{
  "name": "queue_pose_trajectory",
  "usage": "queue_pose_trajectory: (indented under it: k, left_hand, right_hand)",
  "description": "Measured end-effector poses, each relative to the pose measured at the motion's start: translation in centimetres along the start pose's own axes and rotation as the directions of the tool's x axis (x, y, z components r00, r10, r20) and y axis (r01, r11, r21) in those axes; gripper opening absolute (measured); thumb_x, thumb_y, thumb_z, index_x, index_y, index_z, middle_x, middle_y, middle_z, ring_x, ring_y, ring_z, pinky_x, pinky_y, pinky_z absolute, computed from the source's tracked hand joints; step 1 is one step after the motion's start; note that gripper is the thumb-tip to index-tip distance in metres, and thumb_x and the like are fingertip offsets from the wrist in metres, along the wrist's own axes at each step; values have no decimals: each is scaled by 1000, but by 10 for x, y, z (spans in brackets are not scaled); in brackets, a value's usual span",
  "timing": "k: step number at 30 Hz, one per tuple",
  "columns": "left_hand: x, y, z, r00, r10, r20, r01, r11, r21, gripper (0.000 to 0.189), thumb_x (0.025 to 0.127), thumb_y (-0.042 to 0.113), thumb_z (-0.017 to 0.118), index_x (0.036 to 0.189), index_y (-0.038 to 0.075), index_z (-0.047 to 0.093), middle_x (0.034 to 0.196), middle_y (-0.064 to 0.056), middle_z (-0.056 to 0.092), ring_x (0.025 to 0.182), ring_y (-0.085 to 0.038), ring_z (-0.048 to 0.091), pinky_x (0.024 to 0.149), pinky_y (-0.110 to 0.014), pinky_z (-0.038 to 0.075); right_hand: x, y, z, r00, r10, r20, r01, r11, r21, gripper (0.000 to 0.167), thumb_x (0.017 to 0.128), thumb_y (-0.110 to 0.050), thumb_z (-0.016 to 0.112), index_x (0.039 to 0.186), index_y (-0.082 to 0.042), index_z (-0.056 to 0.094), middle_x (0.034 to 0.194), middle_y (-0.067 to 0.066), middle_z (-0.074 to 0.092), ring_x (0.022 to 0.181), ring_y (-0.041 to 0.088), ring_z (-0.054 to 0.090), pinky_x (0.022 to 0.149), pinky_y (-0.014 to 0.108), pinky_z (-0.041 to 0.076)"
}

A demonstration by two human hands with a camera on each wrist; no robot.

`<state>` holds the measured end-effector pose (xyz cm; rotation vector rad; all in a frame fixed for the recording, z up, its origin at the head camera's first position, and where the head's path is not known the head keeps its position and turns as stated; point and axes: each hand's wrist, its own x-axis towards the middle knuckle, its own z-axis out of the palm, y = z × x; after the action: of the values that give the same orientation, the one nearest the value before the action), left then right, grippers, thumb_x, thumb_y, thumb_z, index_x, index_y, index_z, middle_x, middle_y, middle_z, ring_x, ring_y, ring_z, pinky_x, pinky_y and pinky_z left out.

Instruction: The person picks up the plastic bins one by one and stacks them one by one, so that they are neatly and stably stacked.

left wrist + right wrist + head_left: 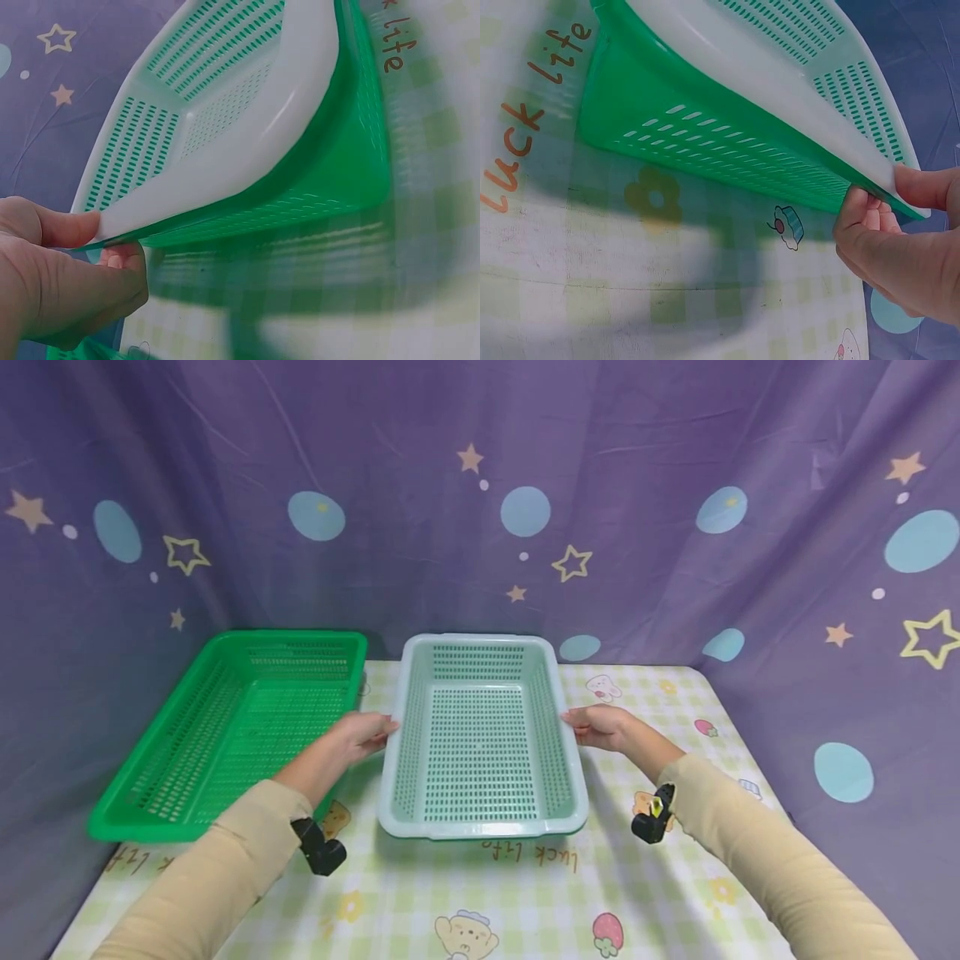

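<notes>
A pale mint-white plastic basket [480, 752] with slotted walls and floor is held level at the middle of the table. It sits nested in a green basket [337, 161], whose slotted outer wall shows below the white rim in both wrist views. My left hand [363, 733] pinches the left rim, thumb on top and fingers curled underneath. On the opposite side my right hand [600, 727] grips the right rim the same way, its thumb [922, 186] on the white edge. Shadows of the baskets fall on the tablecloth beneath them.
Another green basket [107, 814], wider and slotted, stands at the left, close to my left forearm. A checked tablecloth [540, 910] with cartoon prints covers the table. A purple curtain [630, 435] with stars and dots hangs behind and at both sides.
</notes>
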<state>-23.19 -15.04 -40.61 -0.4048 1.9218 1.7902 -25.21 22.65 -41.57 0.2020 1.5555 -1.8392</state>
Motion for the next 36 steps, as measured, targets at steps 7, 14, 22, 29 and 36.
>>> queue_pose_trajectory:
  k: [7, 14, 22, 29, 36]
  left_hand:
    - [-3, 2, -6, 998, 37, 43, -39, 999, 37, 48, 95, -2, 51, 139, -15, 37, 136, -27, 51, 91, -8, 61, 114, -39, 43]
    - [-3, 5, -8, 999, 36, 9, -36, 998, 59, 47, 93, -1, 57, 136, -13, 44, 139, -24, 52, 87, -6, 66, 110, -40, 45]
    - [-2, 2, -7, 999, 34, -20, -33, 998, 45, 46, 92, -1, 58, 135, -12, 45, 137, -23, 53, 87, -8, 66, 109, -39, 46]
    - [-6, 2, -5, 999, 41, -31, -38, 995, 89, 45, 92, 0, 57, 135, -12, 46, 139, -26, 50, 95, -13, 68, 108, -40, 47]
    - [-16, 2, -12, 999, 44, -17, -41, 988, 146, 49, 95, 3, 55, 139, -12, 40, 142, -27, 47, 92, -7, 67, 105, -36, 50]
  right_hand:
    - [-3, -1, 1, 999, -17, -32, 17, 1000, -10, 13, 101, -1, 38, 109, 1, 49, 83, -2, 68, 79, 6, 65, 73, 18, 55]
    - [-5, -3, 1, 997, -10, -82, 12, 1000, 28, 11, 100, 0, 41, 104, -1, 51, 80, 0, 68, 75, 7, 66, 72, 18, 56]
    - [-7, -3, 4, 992, 17, -125, -9, 998, 58, 9, 99, 1, 42, 102, -1, 50, 80, 2, 65, 73, 6, 65, 71, 16, 55]
    - [-7, -2, 8, 989, 12, -151, -11, 1000, 8, 19, 99, 1, 43, 116, 5, 49, 74, -1, 68, 69, 5, 66, 69, 16, 57]
    - [-11, -5, 22, 962, -18, -272, -20, 991, -135, 56, 96, -3, 50, 144, 14, 27, 68, -7, 64, 64, 1, 63, 66, 12, 56]
